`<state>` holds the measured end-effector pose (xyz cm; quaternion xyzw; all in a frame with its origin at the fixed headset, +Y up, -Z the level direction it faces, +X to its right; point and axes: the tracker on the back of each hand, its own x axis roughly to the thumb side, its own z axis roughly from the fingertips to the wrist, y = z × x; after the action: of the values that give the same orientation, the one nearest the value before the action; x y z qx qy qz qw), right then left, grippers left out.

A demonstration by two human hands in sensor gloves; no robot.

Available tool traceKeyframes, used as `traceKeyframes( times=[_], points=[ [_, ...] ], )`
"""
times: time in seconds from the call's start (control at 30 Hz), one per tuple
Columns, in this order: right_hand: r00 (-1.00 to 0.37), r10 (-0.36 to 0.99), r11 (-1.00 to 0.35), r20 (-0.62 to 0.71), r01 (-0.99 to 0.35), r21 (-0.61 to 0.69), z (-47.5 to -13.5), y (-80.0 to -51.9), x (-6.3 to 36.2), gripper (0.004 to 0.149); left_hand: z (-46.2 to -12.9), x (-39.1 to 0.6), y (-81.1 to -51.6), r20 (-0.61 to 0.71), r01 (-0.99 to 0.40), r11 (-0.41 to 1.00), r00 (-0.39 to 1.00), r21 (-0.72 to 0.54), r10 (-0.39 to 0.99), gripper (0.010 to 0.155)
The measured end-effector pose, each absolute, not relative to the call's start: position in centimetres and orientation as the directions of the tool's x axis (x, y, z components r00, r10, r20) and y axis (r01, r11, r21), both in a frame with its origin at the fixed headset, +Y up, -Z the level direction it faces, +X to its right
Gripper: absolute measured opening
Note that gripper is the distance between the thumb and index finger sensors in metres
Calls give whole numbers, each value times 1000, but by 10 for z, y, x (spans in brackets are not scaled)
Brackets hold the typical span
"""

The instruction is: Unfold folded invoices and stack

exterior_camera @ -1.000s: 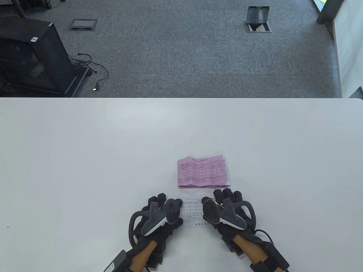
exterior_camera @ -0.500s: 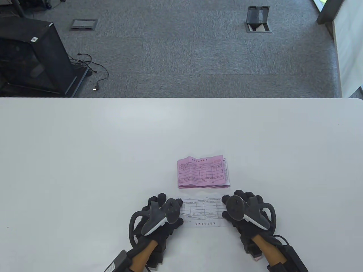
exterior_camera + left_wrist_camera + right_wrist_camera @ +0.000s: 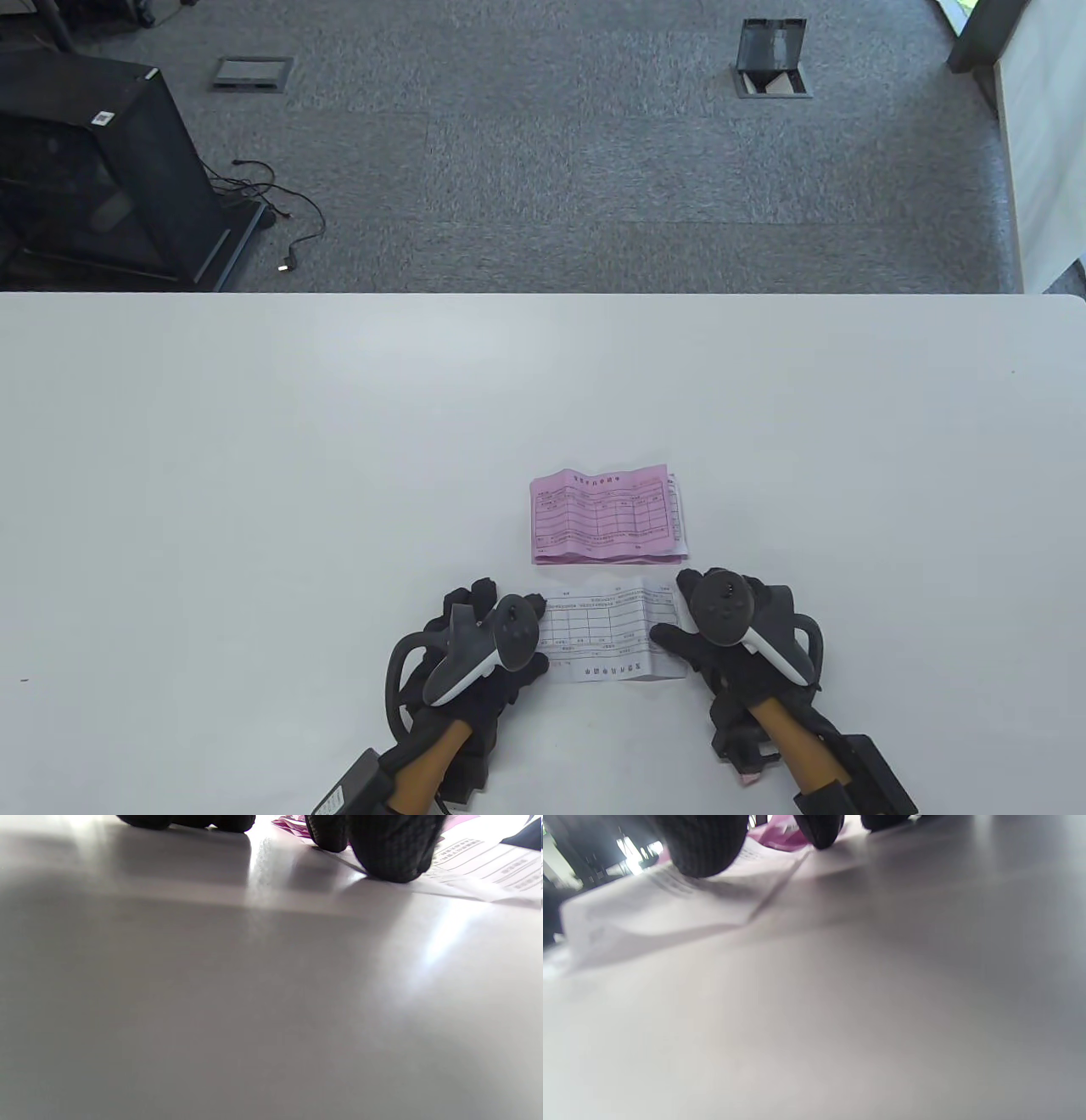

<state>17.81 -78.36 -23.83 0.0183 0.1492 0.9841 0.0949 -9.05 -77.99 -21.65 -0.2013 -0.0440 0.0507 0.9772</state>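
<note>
A white invoice (image 3: pixel 607 632) lies opened out on the table between my hands, with a crease near its right end. My left hand (image 3: pixel 479 607) presses its left end with the fingertips (image 3: pixel 390 853) down on the paper (image 3: pixel 488 866). My right hand (image 3: pixel 704 607) rests on its right end, with the thumb on the sheet. In the right wrist view the fingertips (image 3: pixel 704 844) touch the white invoice (image 3: pixel 670 904), whose near edge lifts slightly. A stack of pink invoices (image 3: pixel 607 518) lies just beyond it, with a white sheet showing at its right edge. Neither hand holds anything.
The white table (image 3: pixel 254 467) stretches far to the left, right and back of the papers. Its far edge (image 3: pixel 543 294) borders grey carpet. A black cabinet (image 3: pixel 93 161) and cables stand on the floor beyond.
My right hand has slid right along the white invoice, from beside the left hand to the sheet's right end, and the sheet has opened out. The left hand has stayed put.
</note>
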Motion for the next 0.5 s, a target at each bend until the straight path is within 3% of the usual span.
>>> traceKeyframes(
  times=[0.1,0.27,0.5],
  points=[
    [-988,150,-947,18,-139,288,-237,-783,174,75,-217,-91,-780,66,-82,914,991,-398,117,70],
    [-968,243,-929,-59,-250,273,-236,-784,177,59,-217,-89,-780,71,-76,915,991,-395,113,70],
    [-954,264,-921,-141,-293,258,-235,-785,177,40,-217,-88,-780,79,-69,917,991,-393,109,70]
  ],
)
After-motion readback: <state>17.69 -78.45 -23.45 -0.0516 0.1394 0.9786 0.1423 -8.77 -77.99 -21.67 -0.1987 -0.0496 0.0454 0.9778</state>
